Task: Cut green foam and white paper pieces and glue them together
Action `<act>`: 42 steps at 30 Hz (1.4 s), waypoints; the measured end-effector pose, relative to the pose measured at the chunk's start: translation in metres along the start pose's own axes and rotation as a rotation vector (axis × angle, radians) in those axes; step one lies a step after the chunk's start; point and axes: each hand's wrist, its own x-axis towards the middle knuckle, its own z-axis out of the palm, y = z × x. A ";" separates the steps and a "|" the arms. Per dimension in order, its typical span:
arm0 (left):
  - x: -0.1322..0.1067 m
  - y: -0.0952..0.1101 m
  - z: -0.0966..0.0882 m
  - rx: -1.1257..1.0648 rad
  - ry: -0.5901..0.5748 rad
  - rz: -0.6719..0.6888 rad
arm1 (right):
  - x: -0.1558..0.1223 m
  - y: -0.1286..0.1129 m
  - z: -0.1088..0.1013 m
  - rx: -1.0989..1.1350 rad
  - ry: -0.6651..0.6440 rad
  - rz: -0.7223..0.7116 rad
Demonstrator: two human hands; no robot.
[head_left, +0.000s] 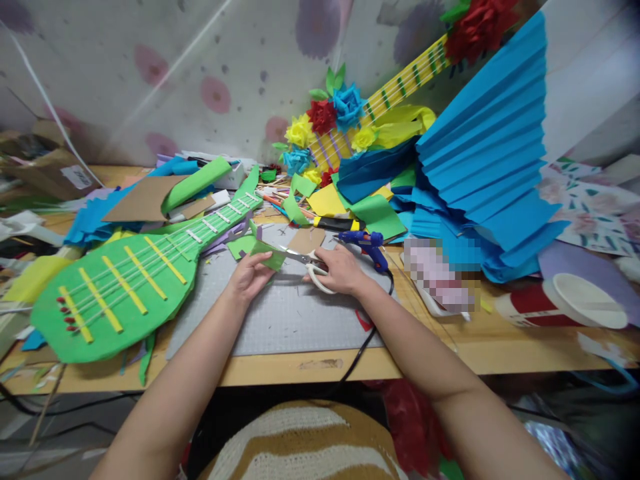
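Between the fingers of my left hand [249, 275] is a small piece of green paper [268, 255], raised over the grey cutting mat [295, 325]. My right hand [340, 268] grips a pair of scissors [320, 279] with white handles. Their blades point left and reach the edge of the green paper; whether they are cutting into it I cannot tell. Just behind the scissors lies a piece of brown cardboard [307, 239]. A blue glue gun [364, 245] rests beyond my right hand, its cord running down over the table edge.
At left lies a green paper lute [117, 293] with yellow bars and strings. A yellow paper guitar with flowers [345, 130] leans against the wall. Blue pleated paper [495, 147] stands at right, near a phone [437, 277] and a red-and-white cup [560, 301]. Paper scraps crowd the back.
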 end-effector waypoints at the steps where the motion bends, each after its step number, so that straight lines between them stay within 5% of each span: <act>1: 0.000 -0.001 0.000 0.005 -0.011 0.008 | 0.000 -0.001 0.000 0.014 -0.007 -0.019; 21: 0.002 -0.005 0.000 0.011 0.022 -0.022 | 0.005 -0.002 0.007 -0.116 0.072 0.002; 32: 0.001 -0.004 0.001 0.037 0.048 0.013 | 0.002 -0.004 0.005 -0.130 0.027 0.184; 42: 0.000 -0.004 0.002 0.031 0.052 0.041 | 0.005 -0.011 0.005 -0.043 0.024 0.027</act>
